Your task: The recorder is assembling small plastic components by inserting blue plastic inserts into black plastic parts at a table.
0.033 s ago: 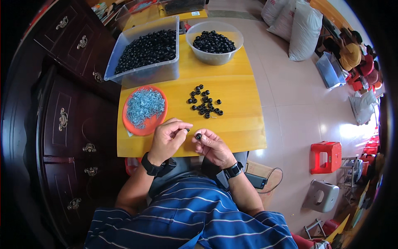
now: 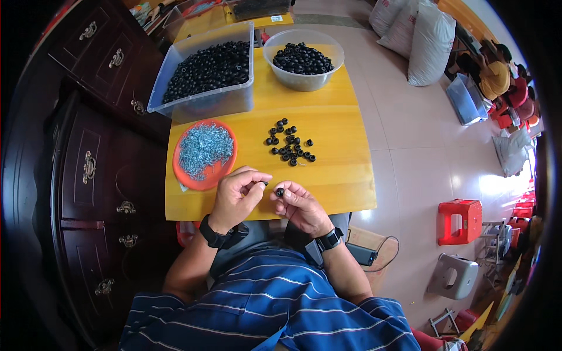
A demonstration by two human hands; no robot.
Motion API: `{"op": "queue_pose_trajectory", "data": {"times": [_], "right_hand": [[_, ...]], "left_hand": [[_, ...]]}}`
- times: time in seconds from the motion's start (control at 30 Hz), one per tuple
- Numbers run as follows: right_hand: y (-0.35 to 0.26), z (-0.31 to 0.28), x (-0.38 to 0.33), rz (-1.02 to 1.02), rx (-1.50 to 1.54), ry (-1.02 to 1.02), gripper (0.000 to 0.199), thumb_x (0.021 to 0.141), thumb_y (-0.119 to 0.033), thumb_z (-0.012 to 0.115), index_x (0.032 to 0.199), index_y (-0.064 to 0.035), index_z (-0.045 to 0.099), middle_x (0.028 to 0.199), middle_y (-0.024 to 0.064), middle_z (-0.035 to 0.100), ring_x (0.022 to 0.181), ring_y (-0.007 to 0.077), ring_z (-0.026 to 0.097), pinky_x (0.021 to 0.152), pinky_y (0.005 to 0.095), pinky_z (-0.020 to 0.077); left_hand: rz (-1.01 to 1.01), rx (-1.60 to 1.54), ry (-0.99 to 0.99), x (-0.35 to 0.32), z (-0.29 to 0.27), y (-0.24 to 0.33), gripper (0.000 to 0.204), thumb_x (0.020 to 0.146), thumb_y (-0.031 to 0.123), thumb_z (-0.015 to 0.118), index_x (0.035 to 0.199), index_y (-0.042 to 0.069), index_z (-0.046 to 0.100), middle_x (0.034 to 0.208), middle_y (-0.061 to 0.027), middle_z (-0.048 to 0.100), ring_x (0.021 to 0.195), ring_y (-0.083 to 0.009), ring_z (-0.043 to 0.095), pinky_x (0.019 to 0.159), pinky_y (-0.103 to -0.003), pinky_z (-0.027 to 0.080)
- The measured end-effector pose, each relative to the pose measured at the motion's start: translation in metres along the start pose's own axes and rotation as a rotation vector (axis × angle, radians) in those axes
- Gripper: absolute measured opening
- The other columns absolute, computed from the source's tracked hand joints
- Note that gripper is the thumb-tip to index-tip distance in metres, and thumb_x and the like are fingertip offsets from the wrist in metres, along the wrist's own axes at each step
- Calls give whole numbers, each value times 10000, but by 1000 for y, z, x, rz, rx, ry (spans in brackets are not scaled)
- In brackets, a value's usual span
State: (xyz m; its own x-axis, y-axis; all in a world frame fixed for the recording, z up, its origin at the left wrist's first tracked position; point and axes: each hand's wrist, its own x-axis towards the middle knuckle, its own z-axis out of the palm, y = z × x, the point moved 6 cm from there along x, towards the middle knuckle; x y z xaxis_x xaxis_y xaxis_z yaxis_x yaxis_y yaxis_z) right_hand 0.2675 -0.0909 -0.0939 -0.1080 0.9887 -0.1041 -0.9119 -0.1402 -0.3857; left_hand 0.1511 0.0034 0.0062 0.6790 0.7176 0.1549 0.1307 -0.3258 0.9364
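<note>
Wearing a blue shirt (image 2: pixel 257 304) with pale stripes, and a dark band on each wrist. Pinching a black bead (image 2: pixel 280 192) between thumb and fingertips of the right hand (image 2: pixel 303 212). Pressing together the fingertips of the left hand (image 2: pixel 239 194) on a small dark piece (image 2: pixel 265 183), mostly hidden; cannot tell its shape. Held close to each other but apart, above the near part of a smooth, faintly grained yellow tabletop (image 2: pixel 345 187).

Lying just past the left hand: a round orange dish (image 2: pixel 216 176), heaped with tiny silvery-blue pieces (image 2: pixel 205 146). Scattered to the right of the dish: a loose cluster of black beads (image 2: pixel 290 140). Standing at the back: a clear rectangular bin (image 2: pixel 216 105) and, to its right, a clear round bowl (image 2: pixel 301 83), both well filled with black beads.

Rising along the left: a dark wooden cabinet (image 2: pixel 79 146) with ornate metal handles. Spreading to the right: a pale tiled floor (image 2: pixel 410 169), bearing a grey stool (image 2: pixel 466 278) and a red stool (image 2: pixel 470 222). Farther off: stuffed white sacks (image 2: pixel 430 50), a bluish tub (image 2: pixel 465 102), and people (image 2: pixel 496 81) grouped at the far right.
</note>
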Motion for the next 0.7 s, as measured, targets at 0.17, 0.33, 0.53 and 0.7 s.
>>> {"op": "queue_pose_trajectory", "data": {"times": [0.17,0.33,0.53,0.7], "right_hand": [[6,4,4,15,50,-16,194,1024,-132,602,1184,-25,624,1062,104,715,830,136,668,804,259,562],[7,4,4,8,79,-18,204,1024,-128,598,1190,-12,625,1044,107,722,811,129,673,785,257,569],[10,5,3,-10,77,25,203,1026,-131,602,1191,-16,628,1032,94,721,807,117,668,773,252,572],[11,5,4,-27,54,28,195,1028,-131,602,1190,-24,630,1018,65,711,811,113,661,773,255,575]], "left_hand": [[-1,-11,35,-13,-5,0,143,910,-46,619,1025,-16,699,893,-17,660,750,-44,610,672,-205,497],[21,27,6,-18,-3,1,112,918,-10,662,1024,-23,694,889,-29,693,747,-50,630,667,-215,508],[70,38,15,-21,3,7,76,921,9,691,991,-16,682,873,-111,722,732,-171,712,633,-284,545],[137,187,57,-22,4,5,98,895,39,723,969,2,672,850,-135,694,740,-269,698,642,-338,534]]}}
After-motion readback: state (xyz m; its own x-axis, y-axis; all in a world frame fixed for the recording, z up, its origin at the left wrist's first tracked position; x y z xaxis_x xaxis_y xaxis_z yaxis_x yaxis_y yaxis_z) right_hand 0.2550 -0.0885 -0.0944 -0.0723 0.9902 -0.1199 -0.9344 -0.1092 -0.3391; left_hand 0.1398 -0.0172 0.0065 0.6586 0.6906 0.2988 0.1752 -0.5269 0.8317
